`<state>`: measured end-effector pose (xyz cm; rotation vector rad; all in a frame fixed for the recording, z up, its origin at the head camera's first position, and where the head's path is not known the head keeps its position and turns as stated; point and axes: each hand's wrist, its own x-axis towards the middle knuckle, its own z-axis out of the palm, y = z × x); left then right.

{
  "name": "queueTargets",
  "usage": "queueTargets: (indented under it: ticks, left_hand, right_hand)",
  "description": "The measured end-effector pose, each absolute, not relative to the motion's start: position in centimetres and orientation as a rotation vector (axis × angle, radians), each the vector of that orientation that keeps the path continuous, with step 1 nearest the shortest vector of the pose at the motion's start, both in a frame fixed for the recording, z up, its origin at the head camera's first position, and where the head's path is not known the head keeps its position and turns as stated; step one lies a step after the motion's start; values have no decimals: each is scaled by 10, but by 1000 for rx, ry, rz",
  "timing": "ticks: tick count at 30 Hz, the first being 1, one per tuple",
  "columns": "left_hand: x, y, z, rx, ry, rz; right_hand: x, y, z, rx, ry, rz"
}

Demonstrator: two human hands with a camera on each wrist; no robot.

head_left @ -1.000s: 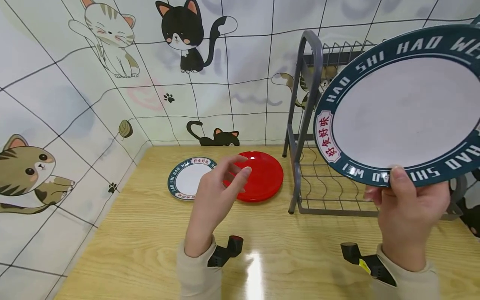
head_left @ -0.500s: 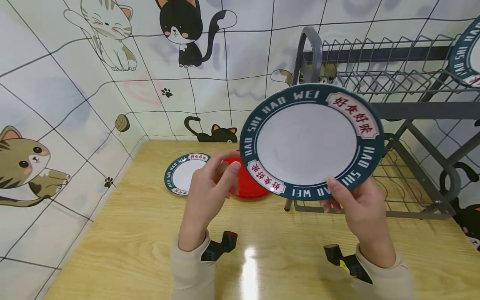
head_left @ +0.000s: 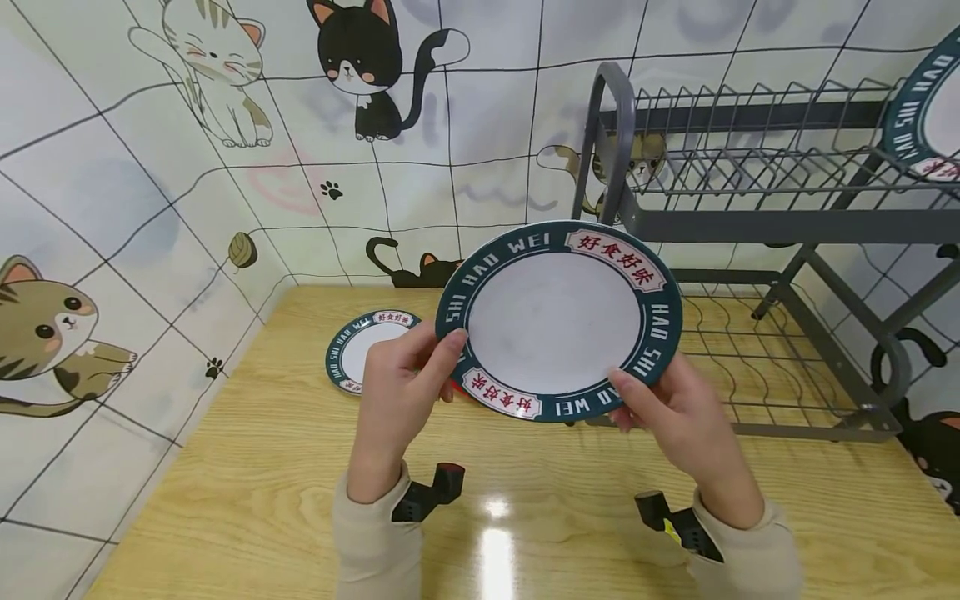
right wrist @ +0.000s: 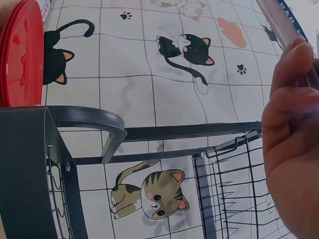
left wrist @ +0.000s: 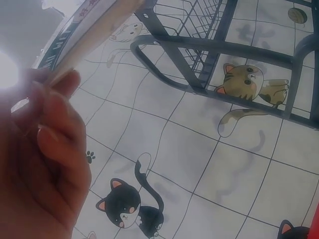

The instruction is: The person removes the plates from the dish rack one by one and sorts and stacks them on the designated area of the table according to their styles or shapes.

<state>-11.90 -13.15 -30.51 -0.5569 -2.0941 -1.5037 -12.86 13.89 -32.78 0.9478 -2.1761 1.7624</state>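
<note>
A white oval plate [head_left: 555,321] with a dark green lettered rim is held up in front of me, its face tilted toward the head camera. My right hand [head_left: 686,429] pinches its lower right rim, thumb on the face and fingers behind. At the lower left rim, my left hand [head_left: 393,400] grips it with the thumb over the edge. The left wrist view has the plate's edge [left wrist: 75,47] between thumb and fingers. In the right wrist view, fingers curl under the plate's edge [right wrist: 284,22].
A grey two-tier dish rack [head_left: 780,225] stands at the right, with a similar plate [head_left: 941,125] on its upper tier. Behind my left hand lies a smaller matching plate [head_left: 363,350]. Stacked red plates [right wrist: 22,55] are mostly hidden in the head view. Cat-print wall [head_left: 495,125] borders the wooden table [head_left: 247,467].
The right hand has brought the plate left and down from beside the rack to the middle. The left hand, earlier apart from it, now holds its left rim.
</note>
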Motion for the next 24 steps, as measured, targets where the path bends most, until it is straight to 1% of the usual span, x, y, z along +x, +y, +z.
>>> queueTargets:
  ticks: [9,15,24]
  left_hand:
    - [-120,-134,-307,-515,-2213,-1440]
    - [-121,-133,-307,-550,-2233,-1400]
    - [-123,-134,-308,-529,-2260,-1351]
  right_hand:
    - [-131,135,-330,904,-2274,1679]
    - [-131,138,-328,904,-2341,1591]
    - [-132,142,-326,850,-2415,1517]
